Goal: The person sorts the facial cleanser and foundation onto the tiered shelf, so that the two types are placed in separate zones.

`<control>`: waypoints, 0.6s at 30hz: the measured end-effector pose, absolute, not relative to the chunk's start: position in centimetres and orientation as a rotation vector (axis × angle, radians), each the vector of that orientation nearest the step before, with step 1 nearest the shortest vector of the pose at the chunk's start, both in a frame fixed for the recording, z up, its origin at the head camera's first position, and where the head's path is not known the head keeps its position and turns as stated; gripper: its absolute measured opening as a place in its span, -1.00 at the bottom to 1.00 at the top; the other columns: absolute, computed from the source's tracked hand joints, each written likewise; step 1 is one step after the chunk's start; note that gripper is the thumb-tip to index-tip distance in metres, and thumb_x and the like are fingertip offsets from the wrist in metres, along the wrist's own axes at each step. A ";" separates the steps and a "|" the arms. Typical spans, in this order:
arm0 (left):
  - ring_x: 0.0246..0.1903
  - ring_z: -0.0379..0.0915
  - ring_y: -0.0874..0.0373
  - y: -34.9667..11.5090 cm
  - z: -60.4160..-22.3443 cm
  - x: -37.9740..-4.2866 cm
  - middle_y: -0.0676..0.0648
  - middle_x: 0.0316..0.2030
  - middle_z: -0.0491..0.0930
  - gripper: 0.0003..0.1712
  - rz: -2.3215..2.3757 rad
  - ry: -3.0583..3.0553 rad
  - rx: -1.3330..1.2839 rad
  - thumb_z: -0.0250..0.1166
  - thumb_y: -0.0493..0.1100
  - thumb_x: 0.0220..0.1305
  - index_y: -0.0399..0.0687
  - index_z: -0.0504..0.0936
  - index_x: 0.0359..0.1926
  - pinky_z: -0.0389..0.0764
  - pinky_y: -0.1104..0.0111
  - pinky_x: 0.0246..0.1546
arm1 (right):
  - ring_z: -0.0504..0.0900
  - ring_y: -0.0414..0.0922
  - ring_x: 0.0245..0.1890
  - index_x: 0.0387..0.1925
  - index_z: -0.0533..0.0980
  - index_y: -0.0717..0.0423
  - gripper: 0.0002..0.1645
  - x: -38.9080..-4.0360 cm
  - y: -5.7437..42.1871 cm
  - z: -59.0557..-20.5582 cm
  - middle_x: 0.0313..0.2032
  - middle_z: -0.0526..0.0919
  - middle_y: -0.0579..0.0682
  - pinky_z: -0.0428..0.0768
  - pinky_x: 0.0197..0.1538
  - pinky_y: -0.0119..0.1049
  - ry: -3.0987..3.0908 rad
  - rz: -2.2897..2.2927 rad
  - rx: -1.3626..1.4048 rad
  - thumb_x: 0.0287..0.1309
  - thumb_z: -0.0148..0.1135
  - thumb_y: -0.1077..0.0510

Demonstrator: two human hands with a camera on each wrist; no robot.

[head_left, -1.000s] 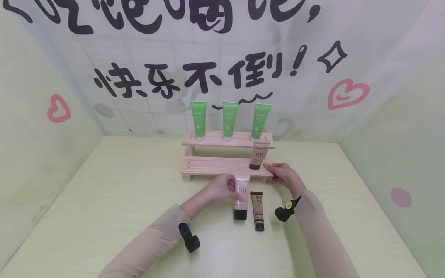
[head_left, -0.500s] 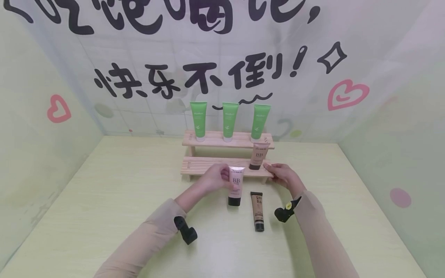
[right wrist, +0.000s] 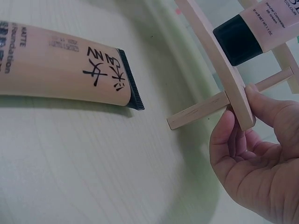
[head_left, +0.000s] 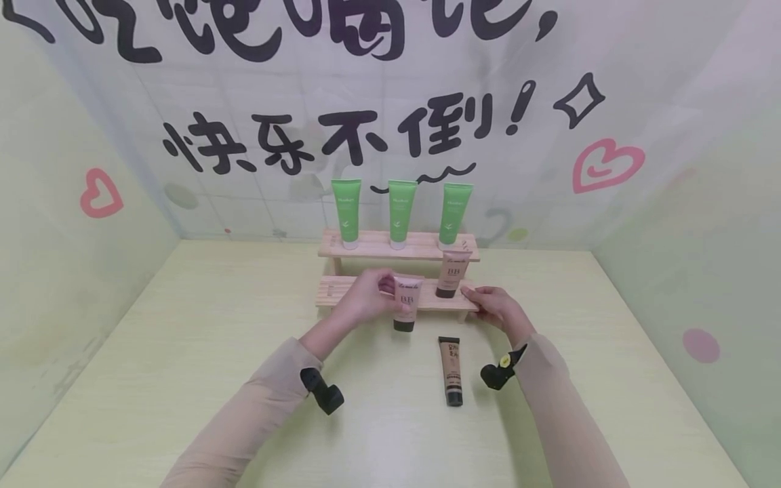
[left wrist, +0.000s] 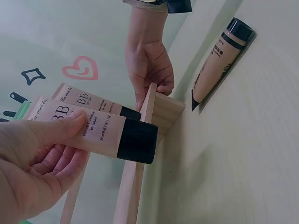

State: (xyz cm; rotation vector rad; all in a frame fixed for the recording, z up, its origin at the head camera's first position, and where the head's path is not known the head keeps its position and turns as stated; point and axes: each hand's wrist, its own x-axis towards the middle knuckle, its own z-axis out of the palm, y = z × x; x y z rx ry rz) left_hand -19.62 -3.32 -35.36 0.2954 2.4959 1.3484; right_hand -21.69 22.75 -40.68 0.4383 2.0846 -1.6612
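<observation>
My left hand [head_left: 369, 296] pinches a pink BB cream tube [head_left: 407, 303] with a black cap, cap end down, in front of the lower step of a wooden two-step stand [head_left: 360, 290]. In the left wrist view the thumb lies across the front of this BB cream tube [left wrist: 100, 126]. My right hand [head_left: 497, 308] grips the right end of the lower step; the right wrist view shows thumb above and fingers below the board [right wrist: 240, 105]. Beside that hand a second BB cream tube [head_left: 453, 274] stands on the step, cap down.
Three green tubes [head_left: 399, 213] stand spaced along the upper step. A tan foundation tube [head_left: 451, 373] with black ends lies flat on the table [head_left: 213, 379], in front of the stand and left of the right forearm. Printed cloth walls [head_left: 274, 88] enclose the back and sides.
My left hand has carried the pink BB cream tube up and leftward, away from the tan tube and over to the lower step's front. My right hand stays at the step's end.
</observation>
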 end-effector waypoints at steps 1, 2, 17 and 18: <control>-0.20 0.52 0.16 -3.4 -35.3 -19.8 0.00 -0.25 0.60 -0.56 1.355 2.500 0.296 0.49 -0.20 -0.20 -0.07 0.53 -0.22 0.60 0.39 -0.17 | 0.41 -0.31 -0.52 0.04 0.25 0.37 -0.49 -21.7 22.7 -40.7 -0.51 0.42 -0.12 0.54 -0.37 -0.53 2.084 -1.662 0.439 0.28 -0.01 0.02; -0.20 0.52 0.15 -3.4 -35.2 -19.9 -0.01 -0.25 0.60 -0.56 1.363 2.502 0.297 0.49 -0.21 -0.20 -0.08 0.53 -0.22 0.60 0.38 -0.17 | 0.41 -0.31 -0.52 0.05 0.25 0.37 -0.49 -21.7 22.7 -40.6 -0.50 0.43 -0.12 0.54 -0.37 -0.53 2.084 -1.661 0.440 0.28 -0.01 0.02; -0.08 0.51 0.07 -4.1 -34.3 -22.3 -0.08 -0.12 0.58 -0.50 1.472 2.552 0.340 0.45 -0.28 -0.17 -0.10 0.50 -0.12 0.55 0.31 0.02 | 0.42 -0.31 -0.50 0.07 0.22 0.37 -0.46 -21.6 22.7 -40.7 -0.48 0.45 -0.11 0.54 -0.37 -0.53 2.064 -1.681 0.455 0.27 0.02 0.02; -0.06 0.51 0.07 -4.1 -34.3 -22.4 -0.09 -0.11 0.58 -0.49 1.479 2.546 0.340 0.44 -0.29 -0.16 -0.09 0.50 -0.10 0.54 0.31 0.04 | 0.42 -0.31 -0.50 0.08 0.22 0.37 -0.45 -21.6 22.7 -40.7 -0.48 0.45 -0.11 0.54 -0.37 -0.53 2.063 -1.683 0.458 0.27 0.02 0.02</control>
